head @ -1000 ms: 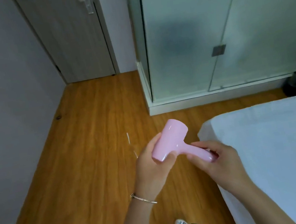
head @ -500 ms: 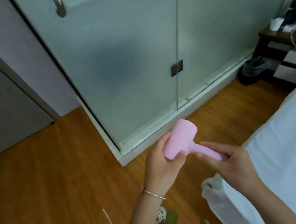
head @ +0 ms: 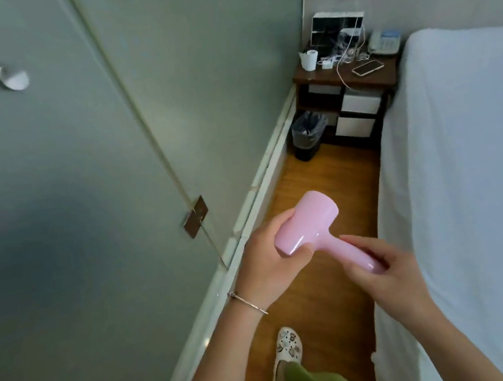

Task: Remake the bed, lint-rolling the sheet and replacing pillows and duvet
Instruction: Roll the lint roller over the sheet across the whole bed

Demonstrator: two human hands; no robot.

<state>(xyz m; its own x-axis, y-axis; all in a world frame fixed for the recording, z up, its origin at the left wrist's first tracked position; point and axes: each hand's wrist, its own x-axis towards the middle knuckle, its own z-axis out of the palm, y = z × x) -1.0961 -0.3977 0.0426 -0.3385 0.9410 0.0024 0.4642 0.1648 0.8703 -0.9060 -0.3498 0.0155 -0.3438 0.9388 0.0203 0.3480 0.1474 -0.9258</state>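
The head camera looks down at two hands holding a pink lint roller (head: 310, 230) in the air, above the wood floor (head: 318, 187) in the narrow gap between a frosted glass wall (head: 79, 183) and the bed (head: 478, 189). The left hand (head: 268, 266) wraps its fingers and thumb around the fat pink head of the roller. A thin bracelet (head: 247, 302) sits on that wrist. The right hand (head: 386, 271) curls around the thin handle, with its fingers on top. The pink cover is on the roller, so the sticky part does not show.

The bed is just to the right of the hands and has a white sheet (head: 481, 253) on it.

Far down the gap stands a dark nightstand (head: 347, 78) with a phone (head: 367, 68) and a white cup (head: 309, 59) on top. A black trash bin (head: 307, 136) stands just beside it. One foot in a white shoe (head: 285, 348) is on the floor.
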